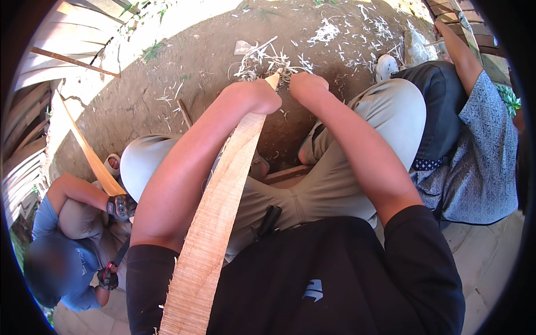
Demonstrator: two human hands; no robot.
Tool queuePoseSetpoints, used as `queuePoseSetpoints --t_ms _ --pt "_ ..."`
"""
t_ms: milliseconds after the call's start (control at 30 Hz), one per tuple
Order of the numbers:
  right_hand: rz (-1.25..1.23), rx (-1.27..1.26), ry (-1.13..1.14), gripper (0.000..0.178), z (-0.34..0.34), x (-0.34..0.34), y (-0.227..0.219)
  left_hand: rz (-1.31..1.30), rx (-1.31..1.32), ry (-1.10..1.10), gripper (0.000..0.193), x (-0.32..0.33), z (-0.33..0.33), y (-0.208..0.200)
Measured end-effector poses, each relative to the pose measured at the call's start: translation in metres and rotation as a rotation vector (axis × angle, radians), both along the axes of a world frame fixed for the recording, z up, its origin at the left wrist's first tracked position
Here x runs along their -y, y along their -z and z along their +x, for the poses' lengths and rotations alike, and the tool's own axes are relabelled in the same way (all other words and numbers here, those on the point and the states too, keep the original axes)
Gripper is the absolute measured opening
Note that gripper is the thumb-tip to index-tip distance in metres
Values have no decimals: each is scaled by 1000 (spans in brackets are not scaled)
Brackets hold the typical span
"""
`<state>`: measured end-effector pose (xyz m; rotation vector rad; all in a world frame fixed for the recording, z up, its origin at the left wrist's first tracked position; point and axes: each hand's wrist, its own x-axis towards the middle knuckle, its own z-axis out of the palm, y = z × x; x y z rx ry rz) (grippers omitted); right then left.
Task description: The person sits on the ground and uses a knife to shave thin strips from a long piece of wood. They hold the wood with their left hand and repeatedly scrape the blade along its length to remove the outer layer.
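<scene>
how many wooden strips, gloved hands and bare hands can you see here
wooden strips: 2, the long strip under the person's left hand, and a co-worker's strip
gloved hands: 2, upper glove, lower glove
bare hands: 2, left hand and right hand
total: 6

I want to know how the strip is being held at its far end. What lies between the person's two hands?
In the head view, the pale tip of the long wooden strip pokes up between the left hand and right hand, with shavings on the dirt beyond.
</scene>
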<state>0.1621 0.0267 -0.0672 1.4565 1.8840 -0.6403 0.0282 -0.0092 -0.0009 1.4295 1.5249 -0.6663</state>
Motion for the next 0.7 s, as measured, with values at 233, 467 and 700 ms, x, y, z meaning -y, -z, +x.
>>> queuePoseSetpoints --t_ms 233,467,700 --pt "10 38 -33 39 -12 22 13 -1 52 6 48 0 4 -13" --pt "23 45 -14 40 -17 19 30 17 60 10 47 0 4 -5" --pt "84 94 90 31 12 8 76 25 41 41 47 -1 12 -18"
